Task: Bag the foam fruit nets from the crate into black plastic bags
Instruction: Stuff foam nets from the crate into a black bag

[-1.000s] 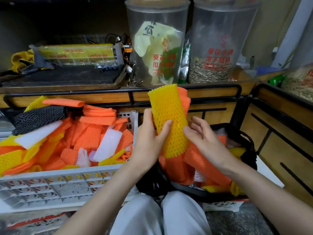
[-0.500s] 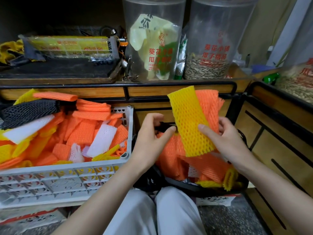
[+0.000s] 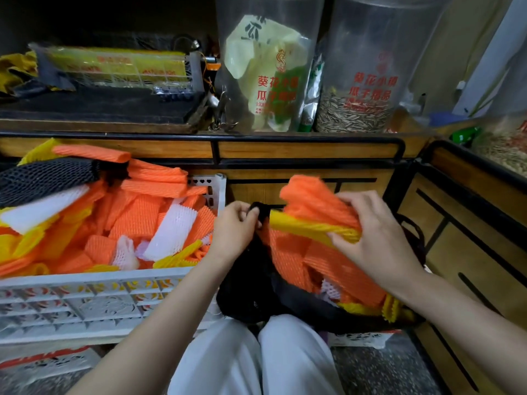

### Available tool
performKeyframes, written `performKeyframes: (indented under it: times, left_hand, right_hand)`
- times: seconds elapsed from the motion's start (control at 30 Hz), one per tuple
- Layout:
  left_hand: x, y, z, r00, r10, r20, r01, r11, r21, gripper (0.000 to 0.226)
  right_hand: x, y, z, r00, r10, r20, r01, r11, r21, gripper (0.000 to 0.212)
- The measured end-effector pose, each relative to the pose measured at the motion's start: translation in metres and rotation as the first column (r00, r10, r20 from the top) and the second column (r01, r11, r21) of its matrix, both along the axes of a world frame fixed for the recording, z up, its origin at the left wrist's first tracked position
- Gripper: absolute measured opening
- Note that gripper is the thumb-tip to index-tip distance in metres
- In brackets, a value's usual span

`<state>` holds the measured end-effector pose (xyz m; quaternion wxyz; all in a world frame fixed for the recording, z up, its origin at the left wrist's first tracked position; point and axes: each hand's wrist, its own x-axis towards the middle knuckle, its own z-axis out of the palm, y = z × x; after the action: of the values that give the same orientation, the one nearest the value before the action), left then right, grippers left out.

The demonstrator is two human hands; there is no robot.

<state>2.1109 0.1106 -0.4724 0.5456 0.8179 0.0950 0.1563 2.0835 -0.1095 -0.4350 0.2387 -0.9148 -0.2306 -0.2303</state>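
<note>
Left hand (image 3: 233,232) on black bag (image 3: 251,283), right hand (image 3: 379,238) around nets (image 3: 313,203)

Left of the black bag (image 3: 248,289), the crate (image 3: 85,276) runs off the frame's edge, so I can't see its whole load. Above the bag, the orange nets (image 3: 308,198) gripped by the right hand (image 3: 379,238) are smeared by blur. The knees (image 3: 256,354) cover the bag's near bottom, and the left hand (image 3: 233,232) hides its fingertips in the bag's rim.

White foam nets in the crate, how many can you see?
3. A long white net lies at the left of the crate, a flat white net near the middle, a crumpled white net beside it. Others may be buried under orange nets.
</note>
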Motion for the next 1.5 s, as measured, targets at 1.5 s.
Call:
performKeyframes:
  times: [1.5]
  left_hand:
    - [-0.004, 0.033, 0.021, 0.996, -0.022, 0.088, 0.041, 0.975, -0.220, 0.017]
  right_hand:
    - [0.094, 0.066, -0.023, 0.999, 0.052, -0.011, -0.044, 0.695, -0.718, 0.040]
